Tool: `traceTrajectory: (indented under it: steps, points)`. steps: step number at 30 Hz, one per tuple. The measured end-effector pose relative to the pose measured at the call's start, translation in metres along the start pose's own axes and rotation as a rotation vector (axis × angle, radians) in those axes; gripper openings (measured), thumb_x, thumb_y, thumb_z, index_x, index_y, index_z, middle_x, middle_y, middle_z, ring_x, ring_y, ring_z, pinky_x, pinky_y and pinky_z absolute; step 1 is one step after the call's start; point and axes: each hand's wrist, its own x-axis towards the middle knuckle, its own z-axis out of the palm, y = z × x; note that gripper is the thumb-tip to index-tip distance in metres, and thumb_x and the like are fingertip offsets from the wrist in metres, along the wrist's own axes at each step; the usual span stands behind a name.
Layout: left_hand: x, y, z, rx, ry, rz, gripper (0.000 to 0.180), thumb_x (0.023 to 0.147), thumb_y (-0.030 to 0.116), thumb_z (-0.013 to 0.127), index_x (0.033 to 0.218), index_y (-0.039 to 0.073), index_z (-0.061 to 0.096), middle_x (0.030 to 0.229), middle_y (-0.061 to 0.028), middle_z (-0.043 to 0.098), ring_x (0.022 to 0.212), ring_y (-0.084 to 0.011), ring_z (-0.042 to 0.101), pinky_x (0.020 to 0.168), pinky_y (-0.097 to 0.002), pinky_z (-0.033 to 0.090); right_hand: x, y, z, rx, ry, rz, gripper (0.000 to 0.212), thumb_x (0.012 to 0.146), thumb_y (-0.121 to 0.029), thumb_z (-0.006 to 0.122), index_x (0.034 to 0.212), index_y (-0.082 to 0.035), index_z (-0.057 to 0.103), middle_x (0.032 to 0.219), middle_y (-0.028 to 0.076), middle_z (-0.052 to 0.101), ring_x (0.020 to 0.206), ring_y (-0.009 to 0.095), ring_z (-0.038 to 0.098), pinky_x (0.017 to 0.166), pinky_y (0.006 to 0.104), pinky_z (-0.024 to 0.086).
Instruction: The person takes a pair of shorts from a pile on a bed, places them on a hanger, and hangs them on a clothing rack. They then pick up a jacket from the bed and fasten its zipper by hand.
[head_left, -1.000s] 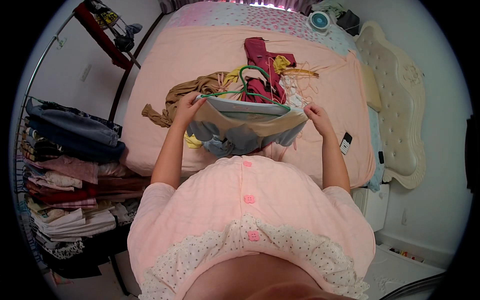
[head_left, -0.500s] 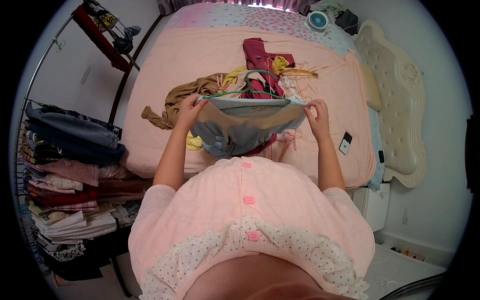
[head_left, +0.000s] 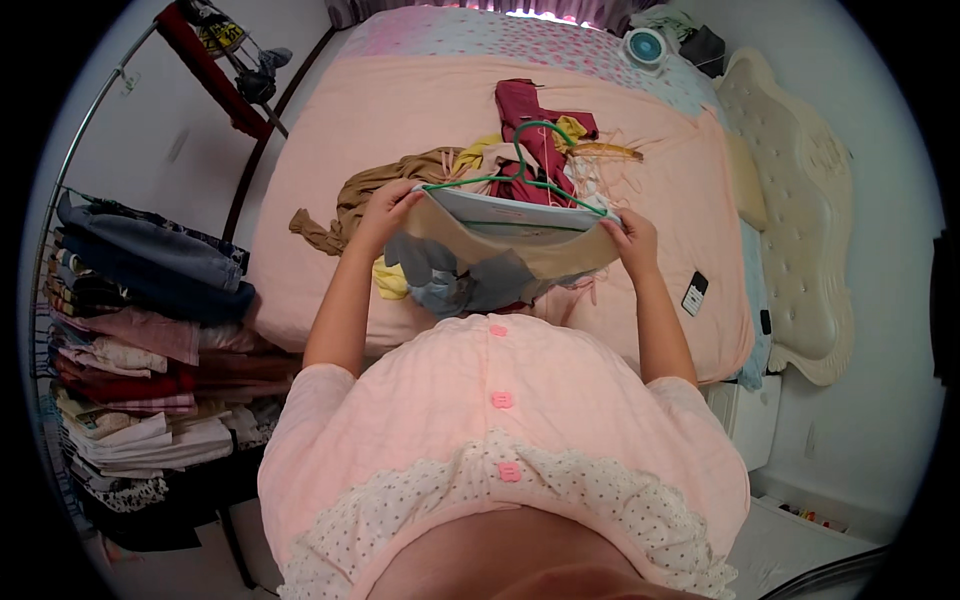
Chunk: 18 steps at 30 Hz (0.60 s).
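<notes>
Stretched between my hands is a beige and grey-blue shirt (head_left: 540,258), its pale inside showing at the wide neckline. A green clothes hanger (head_left: 519,152) lies in its neck opening, hook pointing away over the bed. My left hand (head_left: 388,214) pinches the shirt's left shoulder at one end of the hanger. At the other shoulder, my right hand (head_left: 636,242) pinches the cloth and the hanger's right end. The lower part of the shirt hangs in folds toward me.
Behind the shirt, brown trousers (head_left: 365,195), a dark red garment (head_left: 520,105) and loose hangers (head_left: 610,152) lie on the bed (head_left: 400,90). A phone (head_left: 695,294) rests to the right, a small fan (head_left: 644,46) far right. A packed clothes rack (head_left: 100,85) stands at left.
The hanger's right end has shifted outward to the shirt's right shoulder, where my right hand now holds it. The shirt's right side has dipped slightly and its neckline is wider.
</notes>
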Motion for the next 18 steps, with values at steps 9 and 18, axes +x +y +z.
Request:
traceTrajectory:
  steps: [9,18]
  points:
    - [-0.001,0.005,-0.013,-0.081,-0.192,-0.283,0.018,0.081,0.010,0.051,0.095,0.000,0.057,0.082,-0.0020,0.057,0.079,-0.0099,0.051,0.072,-0.0217,0.040,0.000,0.000,-0.011,-0.022,0.103,0.147,0.028,0.070,-0.029,0.063,0.067,-0.003,0.058,0.053,0.009,0.048,0.047,0.018,0.044,0.046,0.0280,0.035]
    - [0.008,0.034,0.010,0.530,0.233,0.252,0.020,0.077,0.013,0.055,0.094,0.003,0.054,0.084,-0.0095,0.057,0.073,-0.0235,0.055,0.065,-0.0298,0.044,-0.006,-0.001,-0.005,0.066,0.132,0.183,0.032,0.071,-0.032,0.063,0.064,-0.001,0.056,0.052,0.007,0.046,0.047,0.014,0.042,0.046,0.0270,0.033]
